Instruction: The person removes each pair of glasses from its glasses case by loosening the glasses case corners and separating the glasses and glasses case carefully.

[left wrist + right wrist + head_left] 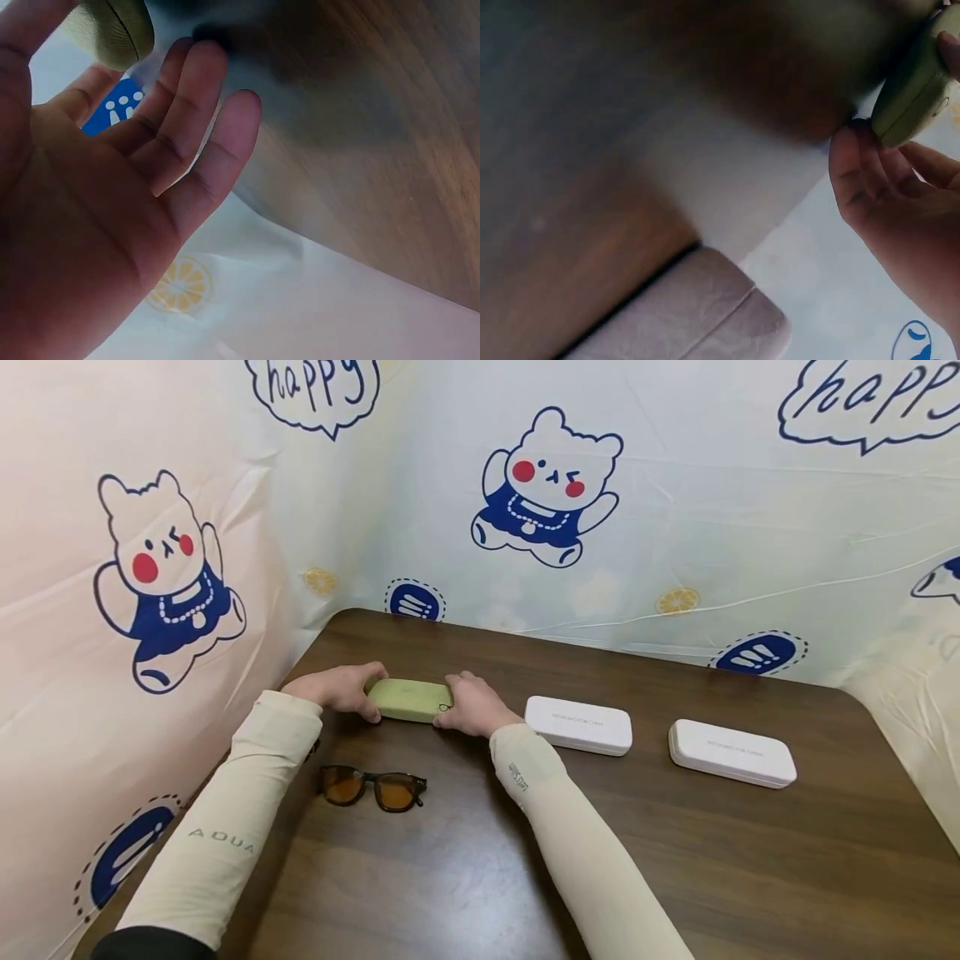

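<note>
a person in cream sleeves holds a green eyeglass case (408, 699) by both ends above a brown wood-grain table (480, 860); whether its base touches the wood cannot be told. the left hand (345, 690) pinches the case's left end between thumb and forefinger, its other three fingers loosely extended and spaced apart in the left wrist view. the right hand (474, 706) grips the opposite end, thumb at the near side and fingers reaching round behind. between the two hands, the case appears closed, with a seam along its side and a small dark drawing of spectacles close to the right thumb.

nearer the person than the hands, between the two forearms and close to the left one, lies a pair of dark-framed sunglasses (393, 791) with amber lenses. just beside the right hand, on its outer side, sits a white eyeglass case (577, 725) with faint gray lettering, the near edge of its left end close to the wrist. farther out to the right of that hand, apart from the first, a second white case (732, 753) lies at a similar slant, its lid likewise down.

beyond both hands hangs a pale printed cloth (420, 468) bearing winking cartoon bears in blue outfits, orange slices and the word "happy" in bubbles. lettering reading "aqua" runs along the left sleeve (217, 827).
</note>
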`<state>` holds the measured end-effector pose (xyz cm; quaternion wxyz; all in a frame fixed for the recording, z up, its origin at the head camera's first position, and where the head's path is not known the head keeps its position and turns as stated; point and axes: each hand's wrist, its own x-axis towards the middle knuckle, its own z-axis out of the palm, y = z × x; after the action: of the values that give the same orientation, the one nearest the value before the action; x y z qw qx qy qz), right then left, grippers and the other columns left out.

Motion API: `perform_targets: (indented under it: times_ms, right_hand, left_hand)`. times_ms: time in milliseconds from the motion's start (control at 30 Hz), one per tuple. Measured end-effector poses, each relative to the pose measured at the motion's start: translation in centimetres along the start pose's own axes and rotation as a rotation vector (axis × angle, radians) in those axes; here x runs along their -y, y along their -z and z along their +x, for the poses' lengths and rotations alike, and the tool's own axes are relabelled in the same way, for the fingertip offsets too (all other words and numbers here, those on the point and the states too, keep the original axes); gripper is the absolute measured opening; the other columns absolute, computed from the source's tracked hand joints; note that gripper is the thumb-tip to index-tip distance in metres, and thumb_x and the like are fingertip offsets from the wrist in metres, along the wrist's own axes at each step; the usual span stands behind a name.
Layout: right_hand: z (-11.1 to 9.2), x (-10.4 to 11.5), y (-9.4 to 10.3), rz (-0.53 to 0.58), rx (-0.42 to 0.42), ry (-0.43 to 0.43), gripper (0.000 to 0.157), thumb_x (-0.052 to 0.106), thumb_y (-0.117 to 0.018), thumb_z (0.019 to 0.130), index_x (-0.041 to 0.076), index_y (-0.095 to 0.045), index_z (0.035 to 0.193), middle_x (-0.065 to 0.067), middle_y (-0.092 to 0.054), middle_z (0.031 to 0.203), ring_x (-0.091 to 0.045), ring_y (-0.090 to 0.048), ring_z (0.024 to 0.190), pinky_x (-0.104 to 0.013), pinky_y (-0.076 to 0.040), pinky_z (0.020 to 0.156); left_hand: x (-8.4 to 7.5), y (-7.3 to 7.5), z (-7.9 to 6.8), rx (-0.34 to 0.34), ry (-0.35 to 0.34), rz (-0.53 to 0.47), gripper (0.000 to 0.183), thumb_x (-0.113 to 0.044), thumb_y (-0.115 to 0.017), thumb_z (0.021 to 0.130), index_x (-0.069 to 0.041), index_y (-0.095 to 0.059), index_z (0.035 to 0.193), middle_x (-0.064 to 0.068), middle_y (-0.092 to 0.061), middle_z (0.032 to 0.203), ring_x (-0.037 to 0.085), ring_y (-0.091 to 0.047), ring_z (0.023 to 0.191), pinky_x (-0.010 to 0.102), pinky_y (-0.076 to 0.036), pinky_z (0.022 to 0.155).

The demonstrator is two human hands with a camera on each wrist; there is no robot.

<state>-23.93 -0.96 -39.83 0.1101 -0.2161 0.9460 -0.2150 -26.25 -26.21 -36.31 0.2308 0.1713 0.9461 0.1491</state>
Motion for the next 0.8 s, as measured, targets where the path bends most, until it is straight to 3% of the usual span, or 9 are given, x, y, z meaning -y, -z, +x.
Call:
perform_targets:
  times_ms: [100, 233, 367, 467, 533, 700, 800]
  right_hand:
    - [-0.4, -0.3, 0.3, -0.012, 0.007, -0.003, 0.079, 0.038, -0.076, 0.090, 0.005, -0.040, 0.153, -0.017, -0.048, 0.143, -0.031, -0.050, 0.126, -0.041, -0.041, 0.103]
    - [-2.3, -1.2, 1.1, 0.016, 0.004, -0.008, 0.084, 0.038, -0.073, 0.093, 0.012, -0.030, 0.159, -0.020, -0.037, 0.154, -0.034, -0.039, 0.139, -0.046, -0.036, 0.109]
    - [-4.9, -2.8, 2.9, 0.104, -0.101, 0.007, 0.078, 0.033, -0.074, 0.093, 0.013, -0.035, 0.157, -0.018, -0.044, 0.149, -0.034, -0.048, 0.131, -0.048, -0.039, 0.106]
    - [-7.1, -4.7, 4.9, 0.148, -0.200, 0.001, 0.068, 0.029, -0.073, 0.094, 0.013, -0.044, 0.153, -0.016, -0.050, 0.141, -0.034, -0.052, 0.122, -0.047, -0.041, 0.102]
    - [-8.8, -6.2, 6.2, 0.144, -0.217, -0.018, 0.063, 0.029, -0.072, 0.094, 0.011, -0.048, 0.150, -0.017, -0.049, 0.141, -0.036, -0.050, 0.124, -0.049, -0.040, 0.103]
    - [-12.5, -10.5, 8.5, 0.050, -0.126, -0.099, 0.072, 0.032, -0.074, 0.092, 0.006, -0.044, 0.152, -0.023, -0.041, 0.150, -0.045, -0.034, 0.138, -0.058, -0.032, 0.109]
    - [-14.1, -12.6, 8.7, -0.001, -0.057, -0.158, 0.081, 0.031, -0.077, 0.089, 0.003, -0.038, 0.154, -0.027, -0.037, 0.152, -0.047, -0.034, 0.139, -0.060, -0.030, 0.109]
  left_hand:
    - [-0.5, -0.2, 0.1, 0.011, 0.014, -0.009, 0.070, -0.021, -0.081, 0.082, -0.004, -0.042, 0.138, 0.024, -0.057, 0.124, 0.035, -0.052, 0.104, 0.050, -0.042, 0.091]
    - [-1.7, -0.4, -0.3, 0.019, 0.048, -0.022, 0.081, -0.022, -0.081, 0.084, 0.001, -0.034, 0.146, 0.033, -0.049, 0.136, 0.042, -0.050, 0.118, 0.054, -0.040, 0.098]
    - [-4.0, -0.1, -0.8, -0.025, 0.040, -0.017, 0.092, -0.026, -0.080, 0.086, -0.001, -0.024, 0.155, 0.041, -0.027, 0.150, 0.053, -0.034, 0.136, 0.062, -0.033, 0.105]
    - [-6.8, 0.0, -0.6, -0.074, -0.043, -0.006, 0.090, -0.029, -0.078, 0.089, -0.003, -0.025, 0.157, 0.037, -0.024, 0.153, 0.052, -0.032, 0.138, 0.062, -0.031, 0.108]
    - [-9.2, -0.2, -0.2, -0.086, -0.125, -0.004, 0.084, -0.029, -0.076, 0.090, -0.004, -0.030, 0.156, 0.032, -0.031, 0.152, 0.047, -0.037, 0.137, 0.058, -0.032, 0.109]
    - [-15.6, -1.9, 1.5, -0.025, -0.279, -0.019, 0.073, -0.030, -0.074, 0.092, -0.008, -0.039, 0.153, 0.019, -0.041, 0.151, 0.031, -0.046, 0.133, 0.047, -0.035, 0.110]
    - [-18.9, -3.7, 3.0, -0.006, -0.319, 0.003, 0.075, -0.028, -0.076, 0.090, -0.008, -0.040, 0.152, 0.017, -0.045, 0.148, 0.027, -0.046, 0.131, 0.043, -0.037, 0.108]
